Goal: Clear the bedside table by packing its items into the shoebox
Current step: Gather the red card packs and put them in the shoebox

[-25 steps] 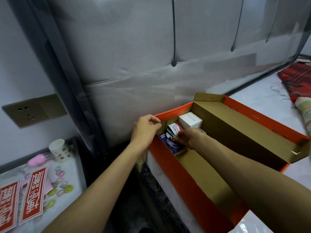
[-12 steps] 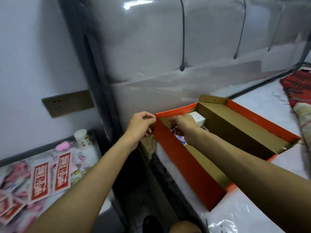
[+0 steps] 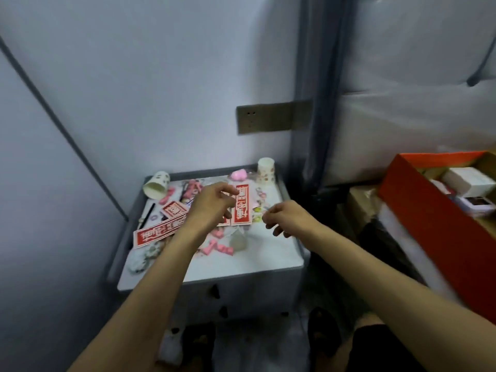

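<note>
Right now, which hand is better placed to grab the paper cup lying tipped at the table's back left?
Left, probably. The left hand hovers over the red stickers, nearer the tipped cup; the right hand is over the table's right side, toward the shoebox.

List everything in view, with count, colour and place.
bedside table: 1, grey with white top, centre
paper cup on its side: 1, white patterned, table's back left
upright paper cup: 1, white patterned, table's back right
red strips: at least 3, white characters, table's top
heart-shaped piece: 1, pink, beside the upright paper cup
small pieces: several, pink, table's middle front
shoebox: 1, orange, open, right edge
box: 1, white, inside the shoebox
wall socket: 1, tan, above table
left hand: 1, above the red strips, loosely curled
right hand: 1, above the table, loosely curled
</note>
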`<control>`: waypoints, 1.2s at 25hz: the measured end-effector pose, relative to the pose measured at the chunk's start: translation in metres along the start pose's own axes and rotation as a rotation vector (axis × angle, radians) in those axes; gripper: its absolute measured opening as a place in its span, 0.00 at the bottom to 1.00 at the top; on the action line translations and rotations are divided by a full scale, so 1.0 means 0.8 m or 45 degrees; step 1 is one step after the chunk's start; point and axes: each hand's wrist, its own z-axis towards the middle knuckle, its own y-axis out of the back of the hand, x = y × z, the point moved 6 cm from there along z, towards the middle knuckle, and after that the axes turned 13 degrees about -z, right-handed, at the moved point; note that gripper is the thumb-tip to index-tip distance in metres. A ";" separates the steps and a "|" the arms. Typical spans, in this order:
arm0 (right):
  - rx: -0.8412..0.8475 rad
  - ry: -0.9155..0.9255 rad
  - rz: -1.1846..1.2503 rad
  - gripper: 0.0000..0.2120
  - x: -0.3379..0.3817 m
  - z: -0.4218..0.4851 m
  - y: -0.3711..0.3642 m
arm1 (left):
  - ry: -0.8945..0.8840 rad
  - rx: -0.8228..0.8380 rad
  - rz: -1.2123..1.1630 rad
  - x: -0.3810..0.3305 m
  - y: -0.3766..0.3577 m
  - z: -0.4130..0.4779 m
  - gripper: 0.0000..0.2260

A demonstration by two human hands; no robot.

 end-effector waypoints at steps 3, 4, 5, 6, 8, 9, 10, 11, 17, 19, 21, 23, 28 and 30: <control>0.056 0.046 -0.280 0.03 0.002 0.043 -0.094 | 0.107 -0.185 0.191 0.088 0.101 0.007 0.07; 0.026 0.075 -0.413 0.04 0.004 0.056 -0.115 | 0.122 -0.248 0.314 0.115 0.126 0.011 0.07; -0.028 0.109 -0.511 0.06 0.008 0.070 -0.133 | 0.133 -0.308 0.433 0.140 0.148 0.016 0.08; -0.101 0.150 -0.557 0.07 0.016 0.079 -0.142 | 0.141 -0.352 0.534 0.158 0.162 0.021 0.11; -0.225 0.266 -0.610 0.11 0.035 0.102 -0.159 | 0.159 -0.371 0.715 0.186 0.178 0.039 0.15; -0.271 0.346 -0.665 0.14 0.045 0.115 -0.170 | 0.170 -0.334 0.810 0.196 0.181 0.050 0.18; -0.298 0.424 -0.729 0.18 0.055 0.127 -0.182 | 0.178 -0.276 0.901 0.204 0.181 0.063 0.22; -0.309 0.491 -0.791 0.22 0.064 0.135 -0.193 | 0.179 -0.219 0.986 0.209 0.180 0.074 0.25; -0.361 0.598 -1.021 0.28 0.098 0.171 -0.226 | 0.198 -0.113 1.094 0.223 0.182 0.106 0.24; -0.409 0.593 -0.989 0.25 0.103 0.175 -0.227 | 0.175 -0.145 1.099 0.222 0.185 0.108 0.25; -0.452 0.591 -0.937 0.20 0.106 0.177 -0.226 | 0.147 -0.159 1.138 0.218 0.184 0.107 0.28; -0.459 0.564 -0.813 0.15 0.105 0.179 -0.223 | 0.132 -0.163 1.131 0.214 0.186 0.103 0.30; -0.333 0.466 -0.258 0.10 0.108 0.184 -0.206 | 0.074 -0.201 0.666 0.189 0.195 0.092 0.28; -0.254 0.323 0.090 0.07 0.101 0.183 -0.194 | 0.097 -0.252 0.454 0.179 0.197 0.089 0.27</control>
